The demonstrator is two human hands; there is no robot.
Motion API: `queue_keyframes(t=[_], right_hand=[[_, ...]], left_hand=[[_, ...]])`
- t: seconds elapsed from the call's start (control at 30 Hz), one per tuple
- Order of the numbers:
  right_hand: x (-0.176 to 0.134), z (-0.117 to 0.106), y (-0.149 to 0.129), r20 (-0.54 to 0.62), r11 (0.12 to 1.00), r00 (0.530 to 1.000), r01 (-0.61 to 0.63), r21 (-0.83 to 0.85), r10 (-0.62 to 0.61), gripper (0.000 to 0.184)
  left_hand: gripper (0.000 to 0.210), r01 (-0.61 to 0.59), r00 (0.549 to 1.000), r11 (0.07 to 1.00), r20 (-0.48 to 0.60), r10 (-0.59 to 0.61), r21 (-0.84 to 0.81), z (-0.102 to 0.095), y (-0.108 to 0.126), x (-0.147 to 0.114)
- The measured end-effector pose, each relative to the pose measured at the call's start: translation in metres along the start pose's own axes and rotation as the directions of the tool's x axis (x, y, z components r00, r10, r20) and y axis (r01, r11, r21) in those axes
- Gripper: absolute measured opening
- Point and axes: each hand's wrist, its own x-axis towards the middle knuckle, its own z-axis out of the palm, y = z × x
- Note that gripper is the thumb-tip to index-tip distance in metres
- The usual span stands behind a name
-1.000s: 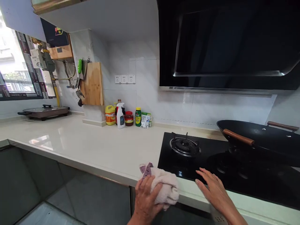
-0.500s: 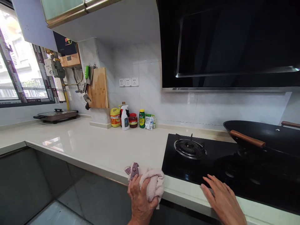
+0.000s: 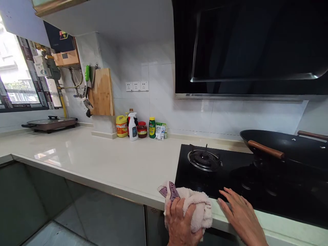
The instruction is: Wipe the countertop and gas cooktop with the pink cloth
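A pink cloth (image 3: 191,205) was gripped in the left hand (image 3: 183,223) and pressed against the counter edge (image 3: 123,193) beside the hob (image 3: 230,177), apparently for wiping. The right hand (image 3: 242,217) lay open and flat on the hob's front, seemingly as support.

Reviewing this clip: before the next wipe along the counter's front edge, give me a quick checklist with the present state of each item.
1. Cloth gripped: ok. The left hand is closed over the pink cloth.
2. Cloth on the surface: ok. It is pressed on the counter's front edge, beside the black hob.
3. Right hand out of the way: ok. The right hand lies flat at the hob's front edge, apart from the cloth.
4. Burner off: ok. No flame shows at the burner.
5. Wok clear of the hands: ok. The wok sits far back on the right.
6. Cloth damp: cannot tell.
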Motion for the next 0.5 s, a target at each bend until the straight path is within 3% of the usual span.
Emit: queue_keyframes(t=[0.13, 0.5], right_hand=[[-0.001, -0.006, 0.000, 0.058, 0.999, 0.998, -0.009, 0.034, 0.007, 0.059], [0.000, -0.011, -0.003, 0.099, 0.998, 0.995, -0.024, 0.052, 0.019, 0.059]], left_hand=[[0.054, -0.170, 0.982, 0.985, 0.082, 0.171, -0.024, -0.020, -0.030, 0.013], [0.044, -0.246, 0.960, 0.940, 0.194, 0.203, 0.236, -0.090, -0.145, 0.033]])
